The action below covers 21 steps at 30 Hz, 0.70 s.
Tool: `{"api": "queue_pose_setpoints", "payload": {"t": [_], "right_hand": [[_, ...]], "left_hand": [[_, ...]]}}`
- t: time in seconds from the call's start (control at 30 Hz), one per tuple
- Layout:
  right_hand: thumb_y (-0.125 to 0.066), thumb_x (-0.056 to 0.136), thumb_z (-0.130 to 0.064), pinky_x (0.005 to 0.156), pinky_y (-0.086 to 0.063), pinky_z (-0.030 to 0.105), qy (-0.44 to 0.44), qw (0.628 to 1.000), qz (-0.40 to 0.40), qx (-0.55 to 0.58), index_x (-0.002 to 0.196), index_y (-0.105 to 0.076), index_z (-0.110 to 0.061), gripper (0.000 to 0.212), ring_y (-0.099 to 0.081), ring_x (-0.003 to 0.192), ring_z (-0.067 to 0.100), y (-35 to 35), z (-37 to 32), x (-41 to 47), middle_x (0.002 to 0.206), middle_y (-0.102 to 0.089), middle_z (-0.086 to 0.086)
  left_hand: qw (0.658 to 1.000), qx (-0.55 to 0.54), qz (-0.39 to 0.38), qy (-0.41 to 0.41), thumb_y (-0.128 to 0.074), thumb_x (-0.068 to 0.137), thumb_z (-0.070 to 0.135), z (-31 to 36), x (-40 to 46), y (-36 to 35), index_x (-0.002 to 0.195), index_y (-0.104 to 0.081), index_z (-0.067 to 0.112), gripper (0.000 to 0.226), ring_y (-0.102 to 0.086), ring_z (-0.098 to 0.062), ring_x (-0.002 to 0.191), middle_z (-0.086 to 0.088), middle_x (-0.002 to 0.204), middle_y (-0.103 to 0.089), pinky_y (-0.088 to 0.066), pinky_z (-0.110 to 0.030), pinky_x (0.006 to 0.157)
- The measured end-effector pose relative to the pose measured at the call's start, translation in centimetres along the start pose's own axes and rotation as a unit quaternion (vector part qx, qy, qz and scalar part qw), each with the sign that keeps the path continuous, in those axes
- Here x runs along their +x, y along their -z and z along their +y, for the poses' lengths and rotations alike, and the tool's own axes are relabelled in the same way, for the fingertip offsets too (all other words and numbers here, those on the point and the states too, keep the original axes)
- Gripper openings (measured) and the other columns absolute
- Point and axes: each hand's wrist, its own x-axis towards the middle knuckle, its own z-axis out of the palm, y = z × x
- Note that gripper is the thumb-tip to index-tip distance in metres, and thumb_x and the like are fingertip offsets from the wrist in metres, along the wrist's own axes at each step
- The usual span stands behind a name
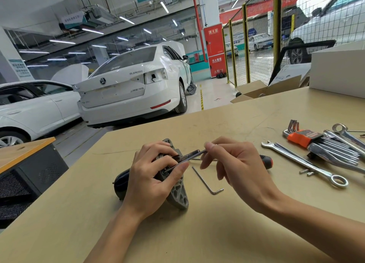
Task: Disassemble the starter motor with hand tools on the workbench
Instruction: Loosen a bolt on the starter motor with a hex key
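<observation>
My left hand (152, 176) is wrapped round the starter motor (173, 185), a black cylindrical body w/ a grey cast-metal nose flange, which sits near the front-middle of the tan workbench (227, 120); fingers curl over the flange top, thumb lies along its face. My right hand (235, 164) pinches a thin steel hex key (189, 159) betw. thumb and forefinger, the rest of the fingers loosely bent. The key's far tip meets the flange just by my left thumb; can't tell if it's seated in a bolt head, my thumb hides that spot.

Just beside the motor on the right lies a second L-shaped hex key (207, 181), loose on the bench. Behind my right hand pokes out a black-and-red screwdriver handle (266, 161), mostly hidden. Further right: a long chrome combination spanner (304, 162), an orange-holder hex key set (302, 137), more chrome spanners (343, 136) piled by it, a couple of small bolts (307, 172) next to the long spanner. A white box (337, 71) stands at the far right corner. Beyond the bench, a white saloon car (134, 85) and yellow mesh fencing (256, 41).
</observation>
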Motion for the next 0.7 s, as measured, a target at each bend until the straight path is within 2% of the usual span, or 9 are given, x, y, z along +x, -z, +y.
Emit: {"api": "queue_pose_setpoints", "payload": {"t": [0.17, 0.3, 0.5, 0.7], "right_hand": [[-0.057, 0.099, -0.025, 0.055, -0.038, 0.011, -0.009, 0.999, 0.009, -0.052, 0.059, -0.074, -0.016, 0.044, -0.055, 0.058, 0.002, 0.0, 0.05, -0.01, 0.089, -0.065, -0.015], [-0.056, 0.098, -0.03, 0.066, -0.039, 0.023, -0.026, 0.996, 0.034, -0.079, 0.064, -0.076, -0.017, 0.042, -0.054, 0.061, 0.002, 0.08, 0.25, 0.14, 0.091, -0.062, -0.021], [-0.055, 0.097, -0.04, 0.08, -0.05, 0.032, -0.053, 0.99, 0.055, -0.118, 0.074, -0.077, -0.026, 0.034, -0.056, 0.087, -0.001, 0.08, 0.63, 0.41, 0.102, -0.052, -0.02], [-0.053, 0.094, -0.051, 0.077, -0.049, 0.034, -0.066, 0.99, 0.077, -0.097, 0.076, -0.076, -0.031, 0.035, -0.052, 0.087, -0.003, 0.11, 0.59, 0.42, 0.105, -0.047, -0.016]], "left_hand": [[1.0, 0.002, -0.001, 0.001, -0.062, 0.09, 0.044, -0.09, 0.04, -0.05, 0.072, -0.074, 0.011, 0.039, -0.059, -0.019, 0.104, 0.003, 0.095, -0.067, -0.048, -0.044, 0.086], [1.0, -0.003, 0.002, 0.0, -0.061, 0.092, 0.045, -0.21, 0.02, -0.07, 0.073, -0.074, 0.012, 0.041, -0.059, -0.018, 0.104, 0.004, 0.094, -0.067, -0.049, -0.044, 0.086], [1.0, -0.011, 0.002, 0.007, -0.058, 0.094, 0.046, -0.21, 0.03, -0.07, 0.074, -0.074, 0.011, 0.043, -0.058, -0.016, 0.105, 0.004, 0.094, -0.067, -0.049, -0.047, 0.085], [1.0, -0.018, 0.003, 0.009, -0.061, 0.092, 0.042, -0.15, 0.03, -0.05, 0.075, -0.075, 0.011, 0.038, -0.059, -0.017, 0.105, 0.003, 0.094, -0.067, -0.05, -0.049, 0.084]]}}
